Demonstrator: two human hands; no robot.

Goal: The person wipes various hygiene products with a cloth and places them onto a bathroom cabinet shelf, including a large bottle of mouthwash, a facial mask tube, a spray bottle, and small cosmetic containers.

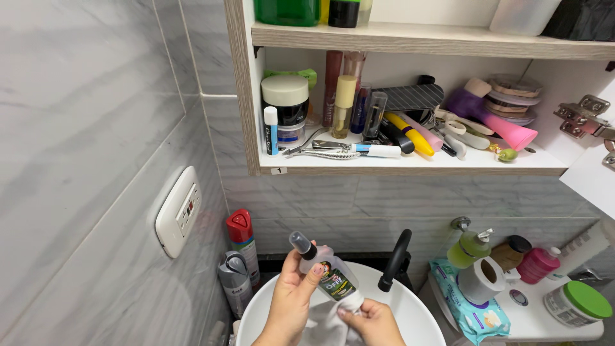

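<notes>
Head view, two hands point(291, 301) point(371, 320), one spray bottle point(327, 272)

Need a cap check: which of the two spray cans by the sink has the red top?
The taller can, nearer the wall; the shorter can in front has a grey top.

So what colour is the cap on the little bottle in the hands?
Black. The spray bottle has a black cap, clearest in the head view.
</notes>
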